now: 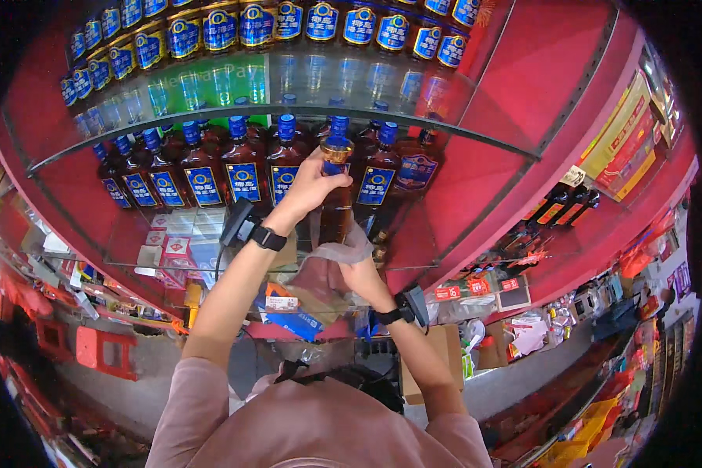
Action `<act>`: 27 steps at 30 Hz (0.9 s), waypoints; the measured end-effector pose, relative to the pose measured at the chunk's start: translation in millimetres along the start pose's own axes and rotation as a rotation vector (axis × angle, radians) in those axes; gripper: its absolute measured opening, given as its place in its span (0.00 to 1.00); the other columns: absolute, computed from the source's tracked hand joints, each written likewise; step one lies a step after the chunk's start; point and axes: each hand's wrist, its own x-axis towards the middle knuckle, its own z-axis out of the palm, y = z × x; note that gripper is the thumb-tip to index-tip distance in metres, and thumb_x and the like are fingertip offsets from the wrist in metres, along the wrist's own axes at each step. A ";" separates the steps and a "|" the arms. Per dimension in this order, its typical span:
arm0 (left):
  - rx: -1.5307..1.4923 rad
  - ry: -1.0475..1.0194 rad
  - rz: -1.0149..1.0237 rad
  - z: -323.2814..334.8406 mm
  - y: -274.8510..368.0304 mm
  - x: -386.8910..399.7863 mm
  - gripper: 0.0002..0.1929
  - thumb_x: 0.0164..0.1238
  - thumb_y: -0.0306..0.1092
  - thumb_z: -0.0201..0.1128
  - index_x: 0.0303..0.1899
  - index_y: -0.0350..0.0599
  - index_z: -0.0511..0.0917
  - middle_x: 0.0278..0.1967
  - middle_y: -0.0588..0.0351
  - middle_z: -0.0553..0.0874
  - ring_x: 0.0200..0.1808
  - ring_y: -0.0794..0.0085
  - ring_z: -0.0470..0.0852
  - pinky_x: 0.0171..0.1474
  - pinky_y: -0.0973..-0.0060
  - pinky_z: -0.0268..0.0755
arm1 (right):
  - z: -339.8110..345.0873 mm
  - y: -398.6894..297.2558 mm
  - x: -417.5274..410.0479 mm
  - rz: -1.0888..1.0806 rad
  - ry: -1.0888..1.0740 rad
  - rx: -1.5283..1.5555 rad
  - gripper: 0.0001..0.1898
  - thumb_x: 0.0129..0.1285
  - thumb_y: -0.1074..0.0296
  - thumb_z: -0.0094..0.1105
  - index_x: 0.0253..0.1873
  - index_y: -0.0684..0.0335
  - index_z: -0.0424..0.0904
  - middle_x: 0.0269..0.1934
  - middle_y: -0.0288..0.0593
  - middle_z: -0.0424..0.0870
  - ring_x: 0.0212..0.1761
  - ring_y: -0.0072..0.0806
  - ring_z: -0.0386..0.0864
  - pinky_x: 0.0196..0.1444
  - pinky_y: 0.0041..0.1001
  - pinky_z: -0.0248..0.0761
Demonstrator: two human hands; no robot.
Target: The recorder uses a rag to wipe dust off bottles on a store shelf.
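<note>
A dark amber liquor bottle [334, 219] with a gold-rimmed blue cap stands upright before me, in front of the shelf. My left hand [313, 186] grips it around the neck, thumb across the front. Beneath, my right hand [360, 275] holds a thin pale cloth [345, 250] against the bottle's lower part. The cloth hides the bottle's base and some of the right fingers. Directly behind, a row of flat brown bottles [244, 161] with blue caps and blue labels lines the glass shelf.
A glass shelf edge [281, 110] crosses above my hands, with more blue-labelled bottles [219, 29] on it. Small boxes [178, 248] stand lower left. A blue-and-orange package [289, 313] lies below my hands. A cardboard box [439, 357] is by my right forearm, a red stool [105, 353] to the left.
</note>
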 end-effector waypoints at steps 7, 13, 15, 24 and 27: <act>-0.017 -0.401 -0.098 -21.9 2.0 7.4 0.11 0.53 0.27 0.65 0.39 0.42 0.75 0.33 0.63 0.79 0.38 0.80 0.76 0.47 0.78 0.69 | -35.2 17.5 5.4 -0.039 -0.267 -0.048 0.15 0.56 0.77 0.52 0.50 0.62 0.78 0.52 0.55 0.75 0.56 0.50 0.71 0.58 0.37 0.65; -0.109 -0.445 -0.042 -28.7 -2.6 2.3 0.17 0.54 0.25 0.67 0.46 0.43 0.72 0.34 0.64 0.78 0.39 0.80 0.75 0.48 0.78 0.68 | -30.7 21.0 67.0 0.054 -0.184 0.266 0.32 0.54 0.72 0.64 0.64 0.71 0.61 0.61 0.51 0.68 0.62 0.36 0.67 0.65 0.30 0.58; -0.139 -0.446 -0.060 -36.3 -2.7 0.5 0.24 0.55 0.25 0.66 0.53 0.45 0.68 0.35 0.64 0.77 0.40 0.79 0.75 0.49 0.78 0.67 | -30.3 21.4 83.3 0.050 -0.202 0.320 0.35 0.52 0.71 0.66 0.65 0.68 0.60 0.60 0.47 0.70 0.61 0.32 0.68 0.64 0.30 0.59; -0.159 -0.489 -0.019 -45.2 -10.3 -0.2 0.26 0.55 0.24 0.67 0.55 0.45 0.66 0.37 0.62 0.76 0.44 0.79 0.74 0.52 0.77 0.65 | -10.3 63.7 103.4 0.352 -0.435 0.646 0.39 0.46 0.63 0.72 0.63 0.64 0.61 0.56 0.36 0.67 0.57 0.22 0.64 0.62 0.26 0.56; 0.008 -0.368 0.029 -50.9 -7.8 -7.7 0.24 0.55 0.27 0.68 0.54 0.43 0.70 0.44 0.60 0.79 0.50 0.77 0.74 0.57 0.76 0.64 | -3.0 54.6 97.9 0.354 -0.311 0.712 0.42 0.46 0.63 0.72 0.66 0.66 0.59 0.59 0.38 0.68 0.59 0.25 0.65 0.63 0.27 0.58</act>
